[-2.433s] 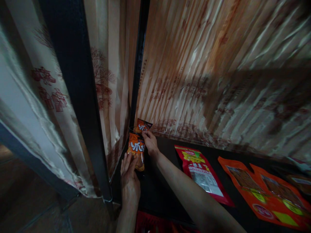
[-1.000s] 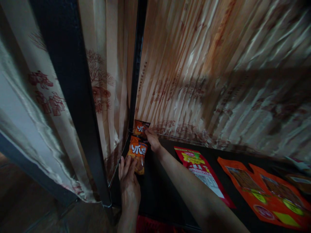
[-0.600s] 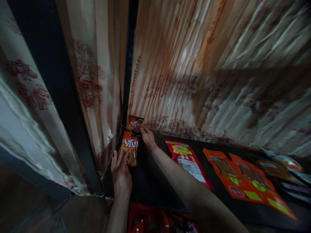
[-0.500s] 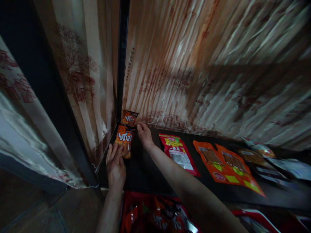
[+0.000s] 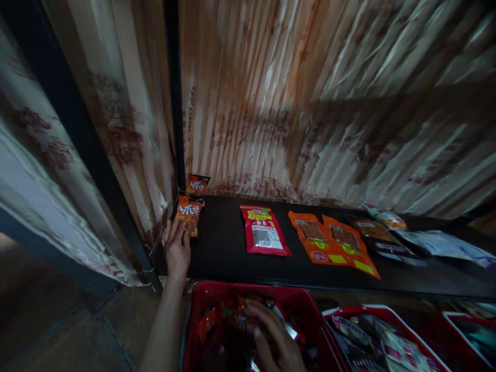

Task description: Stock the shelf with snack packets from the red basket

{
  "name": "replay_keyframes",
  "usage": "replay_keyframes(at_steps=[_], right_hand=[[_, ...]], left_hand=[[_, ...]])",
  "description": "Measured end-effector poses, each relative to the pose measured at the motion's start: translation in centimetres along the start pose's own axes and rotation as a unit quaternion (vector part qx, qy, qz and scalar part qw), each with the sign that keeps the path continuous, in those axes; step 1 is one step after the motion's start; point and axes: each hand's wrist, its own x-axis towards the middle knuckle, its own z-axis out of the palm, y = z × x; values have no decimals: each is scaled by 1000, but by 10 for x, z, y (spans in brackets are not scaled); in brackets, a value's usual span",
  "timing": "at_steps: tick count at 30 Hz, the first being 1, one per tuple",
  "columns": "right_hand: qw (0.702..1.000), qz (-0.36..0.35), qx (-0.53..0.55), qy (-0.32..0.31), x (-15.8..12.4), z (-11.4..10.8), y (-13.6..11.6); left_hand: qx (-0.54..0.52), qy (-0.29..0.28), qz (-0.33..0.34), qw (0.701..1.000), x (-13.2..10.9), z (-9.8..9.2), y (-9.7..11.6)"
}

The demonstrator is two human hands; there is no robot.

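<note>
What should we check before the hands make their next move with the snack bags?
1. Left hand touches the front orange packet: ok, the fingertips rest at its near edge and the hand is flat and open.
2. Front orange packet lies flat on the shelf: ok, in the left corner.
3. Back orange packet is propped up behind it: ok.
4. Right hand grips something in the red basket: cannot tell, too dark and blurred.
5. Bare shelf between the front orange packet and the red packet: ok.
</note>
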Motion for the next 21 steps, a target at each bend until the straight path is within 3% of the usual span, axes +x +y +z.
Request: replay_keyframes(at_steps=[3, 6, 8, 12, 14, 16, 17, 19, 21], right_hand=[[998, -15, -13, -63, -15, -1, 14], [979, 0, -51, -197, -14, -13, 5], [962, 20, -79, -262, -8, -27, -2], [941, 49, -99, -319, 4, -57, 1], [944, 43, -88, -315, 8, -69, 9], [954, 47, -88, -284, 11, -76, 18], [958, 50, -92, -267, 12, -79, 23], [963, 51, -97, -246, 11, -83, 32], [964, 50, -98, -243, 8, -86, 38]], left_hand=[[8, 10, 2, 1000, 1, -5, 6], [12, 25, 28, 999, -1, -13, 19], [8, 20, 69, 997, -5, -17, 34], [-31, -39, 175, 983, -33, -23, 75], [-68, -139, 212, 965, -61, -23, 96], [-87, -283, 216, 930, -95, -21, 112], [-83, -376, 196, 902, -114, -18, 117], [-50, -570, 99, 814, -152, -12, 122], [-19, -606, 47, 793, -186, -4, 120]])
